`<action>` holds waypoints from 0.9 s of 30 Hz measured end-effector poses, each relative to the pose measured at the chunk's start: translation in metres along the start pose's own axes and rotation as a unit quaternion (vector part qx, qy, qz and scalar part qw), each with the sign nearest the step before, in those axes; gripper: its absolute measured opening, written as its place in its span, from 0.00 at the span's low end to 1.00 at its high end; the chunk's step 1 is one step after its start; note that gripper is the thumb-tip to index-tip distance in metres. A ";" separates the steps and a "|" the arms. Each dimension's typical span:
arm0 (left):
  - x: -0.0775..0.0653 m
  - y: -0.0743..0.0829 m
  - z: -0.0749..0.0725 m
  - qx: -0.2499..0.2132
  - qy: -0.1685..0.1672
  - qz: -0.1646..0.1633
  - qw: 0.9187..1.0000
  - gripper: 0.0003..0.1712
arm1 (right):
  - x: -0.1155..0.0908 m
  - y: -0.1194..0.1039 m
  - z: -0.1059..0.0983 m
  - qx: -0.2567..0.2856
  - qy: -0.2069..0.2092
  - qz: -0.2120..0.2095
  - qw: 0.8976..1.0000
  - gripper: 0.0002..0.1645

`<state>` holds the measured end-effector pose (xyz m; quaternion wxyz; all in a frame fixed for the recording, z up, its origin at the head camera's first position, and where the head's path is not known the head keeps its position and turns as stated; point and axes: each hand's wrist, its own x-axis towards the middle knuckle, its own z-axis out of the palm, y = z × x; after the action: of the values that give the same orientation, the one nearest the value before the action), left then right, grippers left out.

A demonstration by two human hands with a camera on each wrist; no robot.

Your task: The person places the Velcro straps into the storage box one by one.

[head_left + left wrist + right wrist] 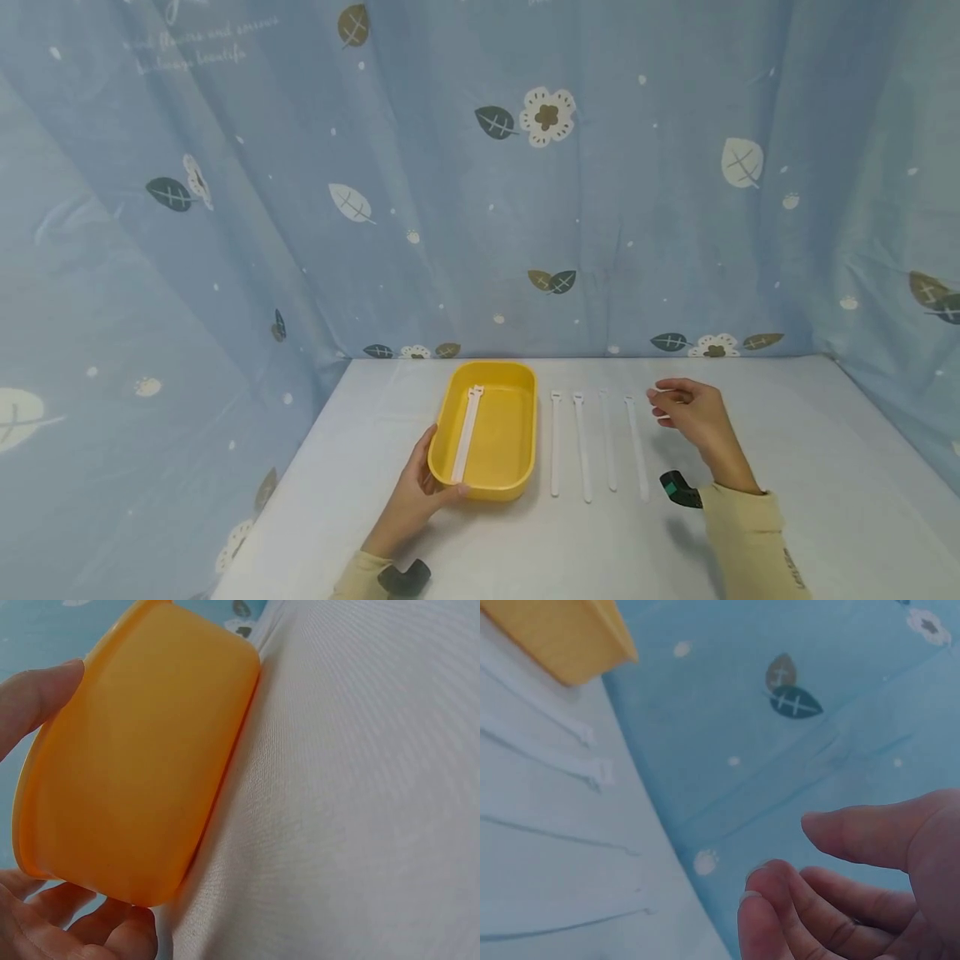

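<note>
My left hand (412,507) grips the near left corner of a yellow plastic tray (504,433), thumb at the rim and fingers around the side. Inside, along the tray's left wall, lie white strap-like cable ties (467,437), seemingly two side by side. Several more white cable ties (582,450) lie apart in a row to the right of the tray, their slotted heads at the far end. Over the table, just right of the rightmost cable tie (637,450), my right hand (696,415) hovers with loosely bent fingers and a gap between thumb and fingertips, holding nothing.
A white cloth-covered table (817,467) bears everything. Behind it and at the sides hangs a blue curtain (637,208) printed with leaves and flowers. Each wrist carries a dark camera mount, such as the right mount (678,490).
</note>
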<state>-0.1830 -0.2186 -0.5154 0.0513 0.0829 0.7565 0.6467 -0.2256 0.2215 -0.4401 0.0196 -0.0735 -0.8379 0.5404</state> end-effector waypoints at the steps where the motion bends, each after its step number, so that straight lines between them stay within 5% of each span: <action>1: 0.000 0.000 -0.001 -0.001 0.000 0.001 1.000 0.63 | 0.001 0.002 0.001 0.001 -0.002 0.004 1.000 0.34; 27: -0.001 0.002 -0.001 0.003 0.002 -0.006 1.000 0.63 | 0.016 0.034 0.015 -0.020 -0.023 0.051 0.998 0.30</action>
<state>-0.1821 -0.2200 -0.5137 0.0536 0.0772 0.7590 0.6442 -0.2394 0.2240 -0.4778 -0.0282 -0.1041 -0.8438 0.5258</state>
